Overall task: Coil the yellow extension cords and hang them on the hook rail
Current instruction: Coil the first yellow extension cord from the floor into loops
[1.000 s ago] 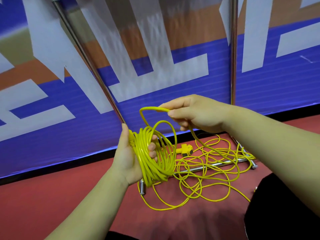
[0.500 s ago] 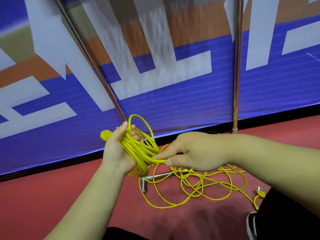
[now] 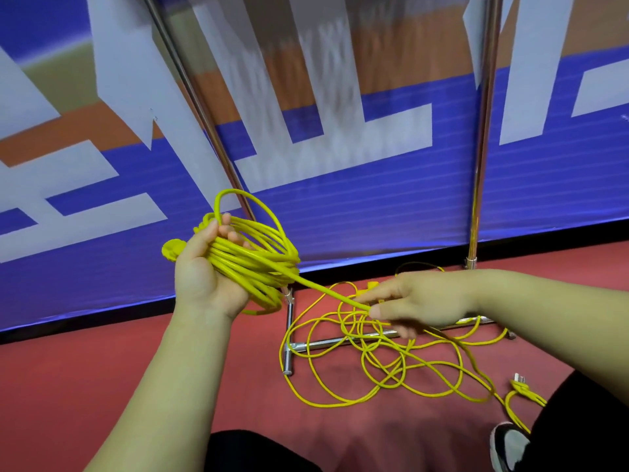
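Note:
My left hand (image 3: 204, 274) grips a coil of yellow extension cord (image 3: 252, 257), several loops lying across the palm, with a yellow end piece (image 3: 172, 250) sticking out to the left. One taut strand (image 3: 326, 291) runs from the coil down to my right hand (image 3: 412, 301), which pinches it between thumb and fingers. The loose cord (image 3: 384, 366) lies tangled on the red floor below, over the rack's base. A plug (image 3: 519, 381) lies at the right near my knee. No hook rail is in view.
Two chrome uprights (image 3: 200, 100) (image 3: 483, 131) of a metal rack stand before a blue and white banner (image 3: 374, 206). Its chrome base bars (image 3: 289, 338) lie on the red floor (image 3: 85, 379). My dark trousers and a shoe (image 3: 509, 444) are at the bottom right.
My right hand laid a loop onto the coil, then slid down and right along the cord to a new grip. The left hand tilted the coil flatter.

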`<action>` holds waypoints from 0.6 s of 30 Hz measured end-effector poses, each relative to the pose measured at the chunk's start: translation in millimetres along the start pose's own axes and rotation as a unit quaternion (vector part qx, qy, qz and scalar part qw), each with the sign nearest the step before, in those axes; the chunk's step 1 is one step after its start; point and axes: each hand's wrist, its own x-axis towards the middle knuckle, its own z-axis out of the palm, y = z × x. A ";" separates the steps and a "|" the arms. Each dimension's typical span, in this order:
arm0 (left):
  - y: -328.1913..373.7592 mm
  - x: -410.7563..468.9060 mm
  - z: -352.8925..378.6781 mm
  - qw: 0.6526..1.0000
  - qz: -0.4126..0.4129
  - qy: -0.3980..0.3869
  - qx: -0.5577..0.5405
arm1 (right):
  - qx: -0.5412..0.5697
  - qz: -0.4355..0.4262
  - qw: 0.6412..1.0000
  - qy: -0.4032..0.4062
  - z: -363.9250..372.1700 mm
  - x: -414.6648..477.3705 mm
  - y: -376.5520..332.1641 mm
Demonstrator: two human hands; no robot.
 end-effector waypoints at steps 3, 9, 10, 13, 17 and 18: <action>6.5 -6.2 -6.7 0.999 -0.021 -0.043 0.000 | 0.006 0.073 0.997 0.028 -0.5 -1.2 7.8; -7.1 -15.1 -10.6 0.988 -0.102 -0.088 0.074 | 0.295 0.092 0.929 0.203 -12.5 11.5 -15.1; -11.1 -17.0 -7.9 0.987 -0.100 -0.084 0.097 | 0.360 0.070 0.903 0.223 -18.0 12.7 -23.8; -22.5 -22.5 -2.0 0.977 -0.083 -0.081 0.177 | 0.437 -0.002 0.854 0.282 -30.4 5.2 -56.4; -32.5 -26.2 -1.8 0.963 -0.105 -0.090 0.231 | 0.327 -0.114 0.901 0.262 -23.0 -1.5 -76.7; -34.9 -27.1 -1.7 0.962 -0.112 -0.093 0.233 | 0.302 -0.131 0.912 0.246 -21.2 -1.9 -78.6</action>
